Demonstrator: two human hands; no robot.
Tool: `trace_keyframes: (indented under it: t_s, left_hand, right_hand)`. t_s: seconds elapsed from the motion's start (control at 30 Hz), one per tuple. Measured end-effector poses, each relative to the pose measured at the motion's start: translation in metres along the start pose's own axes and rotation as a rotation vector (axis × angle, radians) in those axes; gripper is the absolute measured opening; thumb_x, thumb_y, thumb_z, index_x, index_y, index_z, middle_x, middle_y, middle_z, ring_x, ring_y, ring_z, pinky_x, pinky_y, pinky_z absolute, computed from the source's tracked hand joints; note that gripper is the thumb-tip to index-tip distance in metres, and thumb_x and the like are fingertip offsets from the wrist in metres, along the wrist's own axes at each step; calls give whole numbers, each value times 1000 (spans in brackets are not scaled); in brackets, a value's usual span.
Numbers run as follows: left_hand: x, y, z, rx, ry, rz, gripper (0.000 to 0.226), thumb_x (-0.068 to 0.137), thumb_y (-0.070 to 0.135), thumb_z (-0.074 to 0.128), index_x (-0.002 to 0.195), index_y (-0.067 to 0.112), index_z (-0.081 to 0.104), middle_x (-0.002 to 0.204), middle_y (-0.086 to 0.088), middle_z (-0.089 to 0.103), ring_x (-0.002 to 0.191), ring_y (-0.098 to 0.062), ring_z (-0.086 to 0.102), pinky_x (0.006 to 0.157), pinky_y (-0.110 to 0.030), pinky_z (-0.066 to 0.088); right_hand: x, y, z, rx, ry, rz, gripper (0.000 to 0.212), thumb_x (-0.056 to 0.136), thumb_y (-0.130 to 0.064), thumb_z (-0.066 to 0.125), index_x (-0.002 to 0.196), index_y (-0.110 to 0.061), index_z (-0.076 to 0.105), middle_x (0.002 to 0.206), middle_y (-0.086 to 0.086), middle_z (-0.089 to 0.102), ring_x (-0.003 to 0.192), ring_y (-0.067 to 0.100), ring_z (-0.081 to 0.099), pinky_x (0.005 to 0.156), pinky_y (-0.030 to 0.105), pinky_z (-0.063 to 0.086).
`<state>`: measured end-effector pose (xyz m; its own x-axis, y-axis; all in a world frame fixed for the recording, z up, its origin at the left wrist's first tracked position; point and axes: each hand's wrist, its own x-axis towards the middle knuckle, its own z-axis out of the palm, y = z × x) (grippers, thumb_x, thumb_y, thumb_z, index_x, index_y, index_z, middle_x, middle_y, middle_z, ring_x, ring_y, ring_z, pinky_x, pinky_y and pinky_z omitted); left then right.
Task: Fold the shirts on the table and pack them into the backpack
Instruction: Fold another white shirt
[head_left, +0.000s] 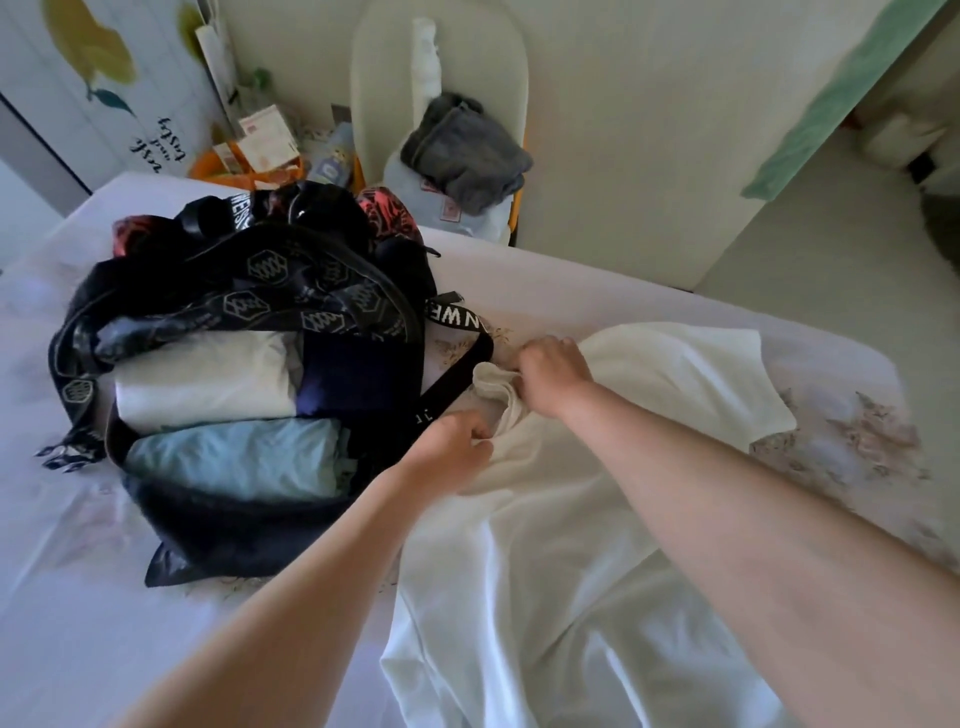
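Note:
A black backpack (249, 291) with white logo print lies open on the table at the left. Inside it sit a folded white shirt (202, 379) and a folded light blue shirt (234, 457). A white shirt (571, 519) lies spread and unfolded on the table to the right of the backpack. My left hand (449, 447) grips its cloth near the collar. My right hand (553, 374) pinches the bunched collar edge just above. Both hands are close together beside the backpack's black strap (452, 379).
The table (852, 415) has a pale floral cover; its far edge runs behind the backpack. Beyond it stands a chair (441, 104) with a grey cloth (467, 150) on it. Boxes and an orange container (244, 161) crowd the back left corner.

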<state>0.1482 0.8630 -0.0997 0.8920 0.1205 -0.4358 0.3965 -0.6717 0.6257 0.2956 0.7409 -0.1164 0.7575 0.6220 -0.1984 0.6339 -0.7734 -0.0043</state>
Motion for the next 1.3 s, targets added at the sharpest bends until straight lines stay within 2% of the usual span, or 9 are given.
trace_keyframes:
  t_s: [0.23, 0.43, 0.7, 0.8, 0.87, 1.0, 1.1, 1.2, 1.3]
  left_hand:
    - [-13, 30, -23, -175, 82, -3, 16, 95, 17, 47, 111, 18, 47, 90, 5, 53, 72, -14, 51, 57, -29, 39]
    - [-34, 84, -58, -124, 48, 131, 41, 95, 19, 57, 133, 23, 45, 107, 1, 56, 79, -15, 55, 65, -28, 44]
    - [-85, 179, -108, 166, 173, 358, 32, 96, 13, 56, 128, 17, 54, 117, -10, 60, 92, -24, 55, 70, -27, 37]
    - [-112, 216, -124, 264, 207, 404, 17, 89, 37, 65, 97, 22, 66, 89, 0, 63, 90, -24, 62, 64, -28, 37]
    - [-129, 240, -132, 244, 184, 386, 41, 87, 57, 61, 78, 17, 66, 72, 2, 60, 77, -21, 60, 59, -28, 37]
    - [-158, 283, -141, 337, 273, 438, 50, 93, 43, 57, 56, 11, 47, 57, -2, 47, 71, -26, 57, 54, -30, 33]
    - [-183, 308, -146, 367, 458, 531, 37, 98, 33, 54, 64, 18, 51, 78, -3, 51, 81, -27, 56, 64, -31, 33]
    - [-207, 334, -147, 458, 542, 596, 23, 103, 27, 45, 101, 10, 60, 108, -7, 48, 83, -18, 49, 78, -31, 38]
    - [-221, 351, -144, 379, 489, 630, 21, 99, 19, 46, 86, 5, 56, 101, -11, 46, 90, -28, 50, 72, -30, 33]
  right_hand:
    - [-54, 41, -58, 652, 260, 402, 15, 94, -27, 60, 100, -13, 65, 97, -1, 65, 92, 22, 59, 75, 28, 40]
    - [-135, 83, -136, 747, 462, 605, 10, 87, -6, 53, 90, -15, 51, 81, -3, 54, 77, 22, 49, 55, 25, 31]
    - [-245, 107, -212, 742, 588, 630, 24, 88, -2, 43, 76, -22, 37, 70, -3, 44, 65, 19, 40, 56, 34, 27]
    - [-277, 110, -245, 770, 621, 622, 17, 89, -3, 45, 87, -20, 46, 76, -1, 53, 70, 22, 48, 58, 34, 32]
    - [-294, 112, -267, 762, 654, 583, 16, 88, -5, 47, 90, -21, 52, 82, 0, 59, 76, 24, 54, 59, 31, 35]
    - [-330, 114, -308, 720, 645, 479, 21, 87, -5, 47, 90, -23, 58, 89, -2, 62, 84, 20, 57, 63, 29, 39]
    - [-358, 119, -324, 656, 613, 438, 16, 90, -9, 52, 93, -20, 63, 90, -3, 63, 85, 18, 58, 63, 29, 41]
    - [-384, 130, -335, 648, 639, 437, 11, 94, -19, 54, 94, -19, 65, 95, -2, 66, 90, 18, 60, 71, 32, 46]
    - [-407, 136, -348, 619, 683, 419, 15, 88, -24, 59, 79, -13, 63, 82, -1, 66, 78, 16, 61, 64, 32, 45]
